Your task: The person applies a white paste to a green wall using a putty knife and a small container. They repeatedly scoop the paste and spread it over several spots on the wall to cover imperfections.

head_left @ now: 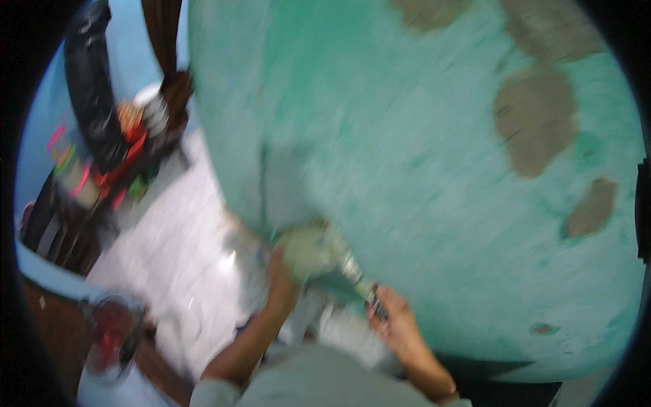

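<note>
My left hand point(279, 277) is closed at the near left edge of a pale yellow-green slab point(305, 252) and holds it up in front of the wall. Blur hides the slab's exact kind; it looks coated with something creamy. In my right hand point(395, 317) is a putty knife point(352, 270), gripped by its dark handle. Its smeared blade points up and left and meets or overlaps the slab's right side. Beyond both hands stands a green wall point(420, 169) with grey-brown bare patches point(536, 121) at the right.
A pale, shiny floor point(183, 237) lies to the left. Past it are a long black wrapped roll point(95, 81), a red rack with small goods point(125, 163) and plastic jars point(78, 180). At lower left, a clear container with red contents point(112, 332) stands near brown furniture.
</note>
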A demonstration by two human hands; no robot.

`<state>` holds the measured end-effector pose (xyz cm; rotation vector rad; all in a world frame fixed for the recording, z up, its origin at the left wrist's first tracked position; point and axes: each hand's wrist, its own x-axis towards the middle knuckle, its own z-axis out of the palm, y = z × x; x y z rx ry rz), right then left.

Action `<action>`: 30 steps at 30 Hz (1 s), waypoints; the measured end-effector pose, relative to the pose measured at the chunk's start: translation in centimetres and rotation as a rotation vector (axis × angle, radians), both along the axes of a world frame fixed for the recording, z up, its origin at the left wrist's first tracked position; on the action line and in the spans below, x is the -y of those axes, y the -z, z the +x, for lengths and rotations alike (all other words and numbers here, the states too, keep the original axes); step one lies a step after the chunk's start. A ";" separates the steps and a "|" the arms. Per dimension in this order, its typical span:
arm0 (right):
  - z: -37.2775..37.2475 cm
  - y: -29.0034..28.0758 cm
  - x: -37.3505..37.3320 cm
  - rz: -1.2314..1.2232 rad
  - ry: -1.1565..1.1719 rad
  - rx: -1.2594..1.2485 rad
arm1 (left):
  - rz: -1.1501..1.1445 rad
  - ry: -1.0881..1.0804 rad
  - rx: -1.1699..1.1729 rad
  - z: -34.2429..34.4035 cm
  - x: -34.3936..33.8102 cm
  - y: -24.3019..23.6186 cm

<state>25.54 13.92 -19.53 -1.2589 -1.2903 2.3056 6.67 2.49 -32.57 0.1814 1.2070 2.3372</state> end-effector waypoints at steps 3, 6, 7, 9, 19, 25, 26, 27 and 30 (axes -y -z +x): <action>-0.4 -3.5 -0.2 0.167 -0.072 -0.251 | 0.209 0.072 0.334 -0.5 2.3 2.1; -2.5 -9.0 -1.5 0.433 0.032 -0.400 | 0.154 0.177 0.290 -1.9 2.6 0.2; -2.2 -12.2 -1.5 0.540 0.077 -0.466 | 0.158 0.213 0.257 -1.1 3.1 -1.1; -3.8 -16.4 -1.6 0.775 0.159 -0.587 | 0.118 0.265 0.227 -2.5 4.4 -0.6; -14.9 -36.4 -3.5 2.083 0.848 -0.519 | 0.174 0.393 0.249 -11.1 7.6 -3.2; -20.3 -39.7 -8.4 2.578 1.281 0.095 | 0.128 0.416 0.232 -16.2 8.5 -2.8; -20.4 -39.7 -8.7 2.551 1.322 0.222 | 0.116 0.424 0.221 -16.8 8.5 -2.8; -20.5 -39.5 -9.2 2.532 1.316 0.240 | 0.110 0.429 0.214 -17.5 8.6 -2.9; -22.0 -38.7 -9.5 2.579 1.342 0.367 | 0.062 0.428 0.224 -18.6 9.0 -3.7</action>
